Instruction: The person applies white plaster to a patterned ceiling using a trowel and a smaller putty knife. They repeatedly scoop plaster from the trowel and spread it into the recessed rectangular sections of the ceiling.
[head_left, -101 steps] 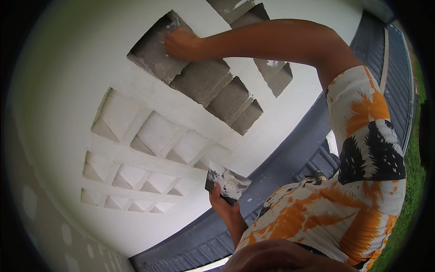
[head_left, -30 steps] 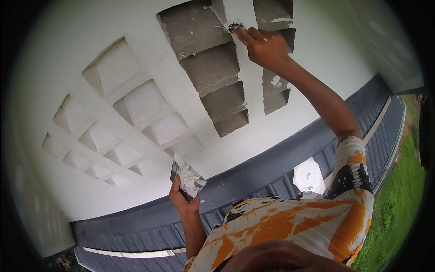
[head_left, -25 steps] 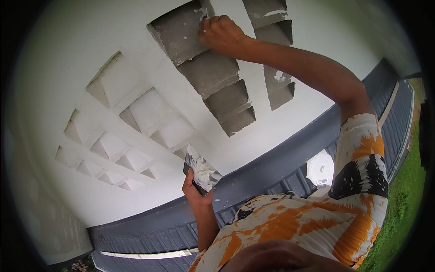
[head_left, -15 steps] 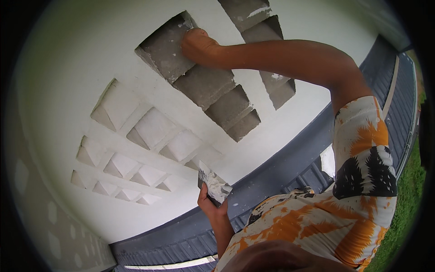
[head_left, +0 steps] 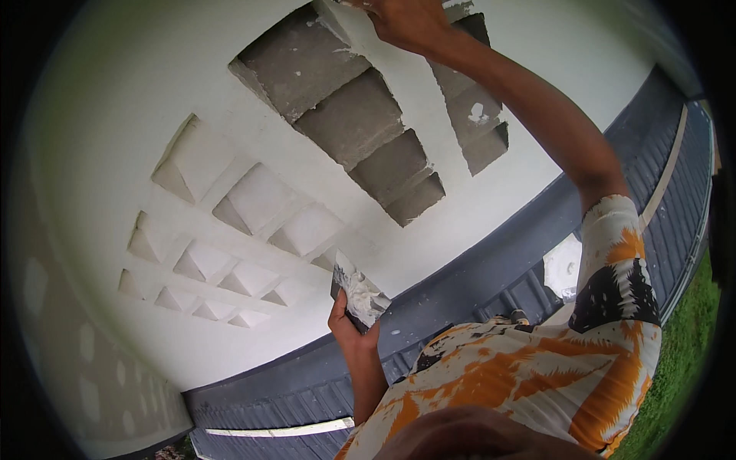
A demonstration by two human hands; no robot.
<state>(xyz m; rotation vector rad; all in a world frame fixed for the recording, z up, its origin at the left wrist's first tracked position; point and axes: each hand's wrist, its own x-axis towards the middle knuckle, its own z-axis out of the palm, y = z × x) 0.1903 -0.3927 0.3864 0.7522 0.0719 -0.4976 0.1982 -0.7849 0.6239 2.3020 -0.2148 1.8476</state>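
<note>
My left hand (head_left: 353,337) grips a dark flat plate (head_left: 360,299) heaped with white paste, low in front of the white wall (head_left: 107,169). My right hand (head_left: 402,23) is raised at the top edge, beside the upper rim of the large grey recess (head_left: 295,57); its fingertips are partly cut off and whatever they hold is too hard to make out. Rough grey recesses (head_left: 345,115) step down in a column, with white smears on their edges. A second grey column (head_left: 475,115) lies to the right, partly behind my forearm.
Smaller white recesses (head_left: 253,199) fill the wall's lower left. A dark ribbed roof (head_left: 659,245) curves along the bottom and right, with a pale strip (head_left: 663,172) on it and a white object (head_left: 560,268) near my sleeve. Grass (head_left: 675,360) shows far right.
My right hand has come out of the large grey recess, moving up and rightward to the frame's top edge. My left hand still holds the plate of paste.
</note>
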